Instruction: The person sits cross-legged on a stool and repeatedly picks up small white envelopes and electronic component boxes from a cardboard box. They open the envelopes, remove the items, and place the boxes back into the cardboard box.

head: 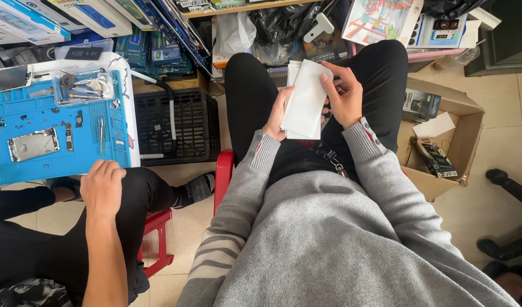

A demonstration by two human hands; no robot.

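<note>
We see a stack of white packets (304,99) held over the lap, long axis running away from us, top end tipped slightly right toward the shelves. Our left hand (277,116) grips the lower left edge, fingers curled behind, thumb on the edge. Our right hand (345,94) clamps the right edge, thumb on the top face. Left of us, another person's hand (103,187) rests on a knee beside a blue mat (30,167).

Bright, even daylight; sharp, soft shadows.
</note>
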